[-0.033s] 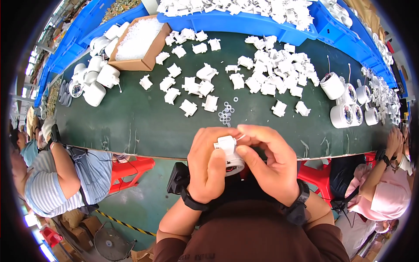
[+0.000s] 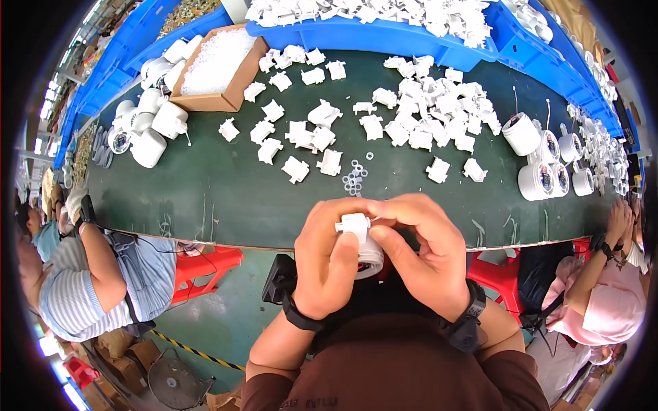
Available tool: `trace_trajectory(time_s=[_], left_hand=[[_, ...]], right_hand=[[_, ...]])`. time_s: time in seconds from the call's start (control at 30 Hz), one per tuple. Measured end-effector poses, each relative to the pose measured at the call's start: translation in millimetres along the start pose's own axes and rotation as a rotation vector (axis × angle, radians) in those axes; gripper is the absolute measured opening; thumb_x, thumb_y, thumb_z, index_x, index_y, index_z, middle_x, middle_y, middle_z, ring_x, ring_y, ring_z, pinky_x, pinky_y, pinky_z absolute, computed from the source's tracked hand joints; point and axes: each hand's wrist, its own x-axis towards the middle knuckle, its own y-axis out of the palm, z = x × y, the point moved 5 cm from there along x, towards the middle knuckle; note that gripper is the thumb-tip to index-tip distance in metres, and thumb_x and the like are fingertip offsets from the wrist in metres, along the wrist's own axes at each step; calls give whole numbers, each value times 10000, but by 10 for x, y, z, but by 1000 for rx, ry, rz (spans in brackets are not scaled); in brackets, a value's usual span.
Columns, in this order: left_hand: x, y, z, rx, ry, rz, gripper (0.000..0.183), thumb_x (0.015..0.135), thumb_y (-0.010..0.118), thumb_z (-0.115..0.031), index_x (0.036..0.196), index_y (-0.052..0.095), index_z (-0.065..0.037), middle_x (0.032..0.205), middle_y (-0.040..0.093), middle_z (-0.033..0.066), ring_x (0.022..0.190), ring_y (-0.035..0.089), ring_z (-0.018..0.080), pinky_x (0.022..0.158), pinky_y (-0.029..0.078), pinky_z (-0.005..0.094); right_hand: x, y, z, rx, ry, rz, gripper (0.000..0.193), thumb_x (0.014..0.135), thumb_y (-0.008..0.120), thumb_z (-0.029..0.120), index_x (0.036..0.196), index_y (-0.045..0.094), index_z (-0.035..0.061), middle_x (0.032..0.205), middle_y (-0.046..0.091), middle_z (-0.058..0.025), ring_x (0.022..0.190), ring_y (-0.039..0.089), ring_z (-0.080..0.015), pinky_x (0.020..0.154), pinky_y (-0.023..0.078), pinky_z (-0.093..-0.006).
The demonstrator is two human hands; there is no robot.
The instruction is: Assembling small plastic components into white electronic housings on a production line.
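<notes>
Just past the table's near edge, my left hand point(image 2: 325, 257) is closed around a round white housing point(image 2: 371, 259) with a dark opening. A small white plastic bracket point(image 2: 354, 225) sits against the housing's upper end, with my left thumb beside it. My right hand point(image 2: 423, 250) has its thumb and forefinger drawn together at the bracket's right side. There they pinch a thin white wire point(image 2: 374, 219), mostly hidden by the fingers. Ahead of my hands, several small grey rings point(image 2: 354, 179) lie in a loose group on the green table point(image 2: 226, 198).
Loose white brackets point(image 2: 439, 109) cover the middle of the table. A cardboard box point(image 2: 205, 101) of clear small parts stands left beside white housings point(image 2: 147, 147). More housings point(image 2: 534, 179) stand right. Blue bins point(image 2: 370, 40) line the back. People point(image 2: 103, 281) sit on both sides.
The housing has tipped slightly, showing more of its body below the bracket. My right fingertips have moved a little closer to the bracket, and less wire shows.
</notes>
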Motion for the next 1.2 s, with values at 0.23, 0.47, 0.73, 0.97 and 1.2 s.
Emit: trace_trajectory(time_s=[0.23, 0.47, 0.73, 0.97, 1.2], left_hand=[[0, -28, 43, -588, -273, 40, 219, 1017, 484, -133, 1191, 524, -6, 1069, 643, 80, 892, 592, 94, 789, 492, 255], [-10, -147, -6, -17, -60, -4, 172, 972, 596, -130, 1104, 619, -22, 1030, 680, 95, 832, 608, 168, 740, 497, 310], [45, 19, -310, 759, 368, 35, 260, 795, 764, -116, 1037, 675, -88, 1057, 696, 37, 882, 595, 258, 746, 439, 372], [63, 26, -294, 761, 320, -9, 279, 773, 753, -61, 1044, 688, -61, 1063, 692, 77, 868, 584, 295, 793, 451, 393], [72, 10, -260, 758, 318, 9, 297, 747, 760, -68, 1037, 693, -66, 1042, 685, 71, 868, 585, 290, 788, 447, 395]], right_hand=[[46, 44, 196, -295, -186, -48, 142, 842, 761, -61, 952, 719, 16, 984, 626, -95, 837, 629, -201, 714, 513, -296], [165, -14, 199, -251, -64, 69, 108, 889, 722, -33, 985, 722, 17, 914, 651, -83, 815, 641, -212, 728, 515, -311], [670, -228, -154, -550, -90, 73, 126, 940, 682, 40, 1053, 736, 51, 906, 669, -85, 809, 646, -225, 713, 500, -324], [713, -111, -280, -737, -173, 109, 99, 921, 696, 44, 1017, 720, 48, 924, 669, -94, 784, 648, -277, 695, 512, -357], [292, -243, -96, 150, 434, 205, 90, 947, 710, 8, 1029, 699, -26, 918, 699, -24, 833, 644, -79, 752, 526, -242]])
